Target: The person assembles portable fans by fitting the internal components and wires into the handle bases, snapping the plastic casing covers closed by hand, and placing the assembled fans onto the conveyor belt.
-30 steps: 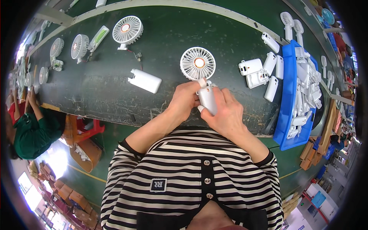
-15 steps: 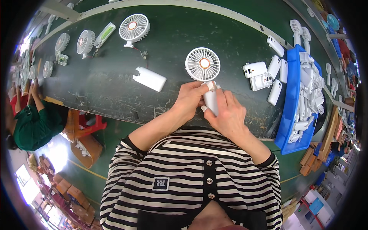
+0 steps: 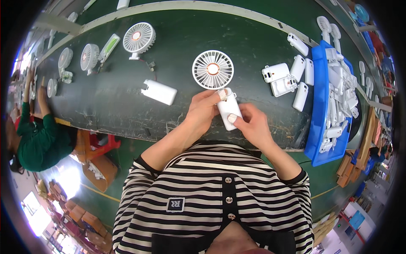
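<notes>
A white fan handle (image 3: 229,109) is gripped between my hands, tilted, near the table's front edge. My left hand (image 3: 201,111) closes on its upper left side, a white-wrapped thumb pressed near the top end. My right hand (image 3: 255,126) grips its lower right side, and that white-wrapped thumb lies on the handle's face. Just beyond the handle is a round white fan head (image 3: 212,69) with a ribbed grille and an orange ring; whether the two are joined I cannot tell. The fingers under the handle are hidden.
Left of my hands lies a white handle shell (image 3: 159,92), with a wired fan head (image 3: 138,39) behind it. Several white casings (image 3: 277,73) lie to the right, beside a blue bin (image 3: 318,127) full of white parts. A co-worker in green (image 3: 44,137) sits at left.
The handle has turned so that its broad face shows. My right hand has shifted lower along it, thumb now on the face. The view has moved slightly.
</notes>
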`<control>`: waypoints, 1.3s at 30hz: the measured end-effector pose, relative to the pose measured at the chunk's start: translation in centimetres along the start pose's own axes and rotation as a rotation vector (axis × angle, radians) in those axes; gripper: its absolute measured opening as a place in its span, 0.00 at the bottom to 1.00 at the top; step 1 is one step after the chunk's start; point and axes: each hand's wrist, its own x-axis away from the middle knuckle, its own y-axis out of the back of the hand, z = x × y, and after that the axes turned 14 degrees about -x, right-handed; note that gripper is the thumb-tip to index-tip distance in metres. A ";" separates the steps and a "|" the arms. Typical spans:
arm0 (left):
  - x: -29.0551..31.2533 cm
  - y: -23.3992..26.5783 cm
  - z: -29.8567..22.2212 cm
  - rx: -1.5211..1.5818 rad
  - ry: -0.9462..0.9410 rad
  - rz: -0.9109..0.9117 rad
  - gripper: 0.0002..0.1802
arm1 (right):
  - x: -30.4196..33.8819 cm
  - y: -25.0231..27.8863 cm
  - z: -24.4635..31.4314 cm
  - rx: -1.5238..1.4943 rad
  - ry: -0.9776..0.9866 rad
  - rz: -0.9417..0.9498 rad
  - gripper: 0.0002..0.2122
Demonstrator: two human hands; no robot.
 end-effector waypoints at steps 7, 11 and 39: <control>-0.3 0.3 0.6 0.006 -0.105 0.076 0.15 | -1.3 -0.3 -0.9 -0.381 -0.019 0.221 0.14; -0.3 0.3 0.5 0.006 -0.100 0.082 0.18 | -1.0 -0.1 -0.3 -0.381 -0.065 0.247 0.13; -0.5 -1.4 1.2 -0.006 -0.346 0.127 0.16 | -1.6 -0.9 0.1 -0.383 0.060 0.041 0.14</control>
